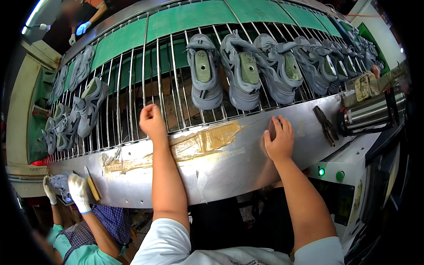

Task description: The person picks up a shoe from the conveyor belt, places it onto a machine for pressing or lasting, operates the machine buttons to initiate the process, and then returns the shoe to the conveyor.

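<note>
1. Left hand (153, 123) of mine hangs at the near bars of the metal rack (160, 79), fingers curled; I cannot tell whether they pinch anything.
2. My right hand (280, 140) rests on the steel ledge (247, 176), loosely spread and holding nothing visible, perhaps for support.
3. Brown packing tape (205, 141) lies between my arms, probably covering a rough patch.
4. Beyond it, grey sneakers (274, 70) stand in a row on the bars, heels toward me and tongues folded aside, which likely keeps the green insoles reachable.
5. Dark pliers (324, 126) and a steel flask (366, 117) sit rightward; a wooden-handled knife (92, 184) lies near a co-worker's gloved hand (78, 192), presumably for easy reach.
6. Insole print is too small to read; the heels carry dark slanted marks.
</note>
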Available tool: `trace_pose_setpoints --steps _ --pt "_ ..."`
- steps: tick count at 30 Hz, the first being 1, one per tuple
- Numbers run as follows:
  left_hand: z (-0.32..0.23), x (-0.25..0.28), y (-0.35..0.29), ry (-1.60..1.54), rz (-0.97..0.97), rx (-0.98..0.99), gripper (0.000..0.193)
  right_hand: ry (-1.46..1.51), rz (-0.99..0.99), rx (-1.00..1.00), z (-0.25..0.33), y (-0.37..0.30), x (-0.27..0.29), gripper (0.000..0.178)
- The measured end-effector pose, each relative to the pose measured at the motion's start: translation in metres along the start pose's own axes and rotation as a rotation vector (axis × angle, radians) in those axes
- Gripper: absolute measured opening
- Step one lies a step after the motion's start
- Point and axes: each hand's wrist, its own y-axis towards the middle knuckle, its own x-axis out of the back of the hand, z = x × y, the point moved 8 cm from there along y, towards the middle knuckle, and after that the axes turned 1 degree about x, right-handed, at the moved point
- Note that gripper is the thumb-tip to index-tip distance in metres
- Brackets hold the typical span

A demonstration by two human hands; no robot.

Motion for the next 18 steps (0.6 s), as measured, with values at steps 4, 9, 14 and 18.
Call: trace_pose_setpoints --steps 4,9,14,18 --pt "0.001 -0.019 -0.005 0.144 0.182 0.064 0.011 0.001 -0.019 0.005 0.001 -0.001 -0.002 0.046" --pt "-0.006 -0.032 -0.015 0.513 0.472 -0.018 0.023 0.000 -0.036 0.008 0.002 -0.001 -0.003 0.046" --pt "-0.004 -0.042 -0.041 0.933 0.769 0.126 0.023 -0.016 -0.036 -0.007 0.005 0.000 -0.001 0.046" --pt "-0.003 -0.042 -0.042 0.995 0.791 0.105 0.022 0.002 -0.010 -0.017 0.008 0.001 -0.002 0.046"
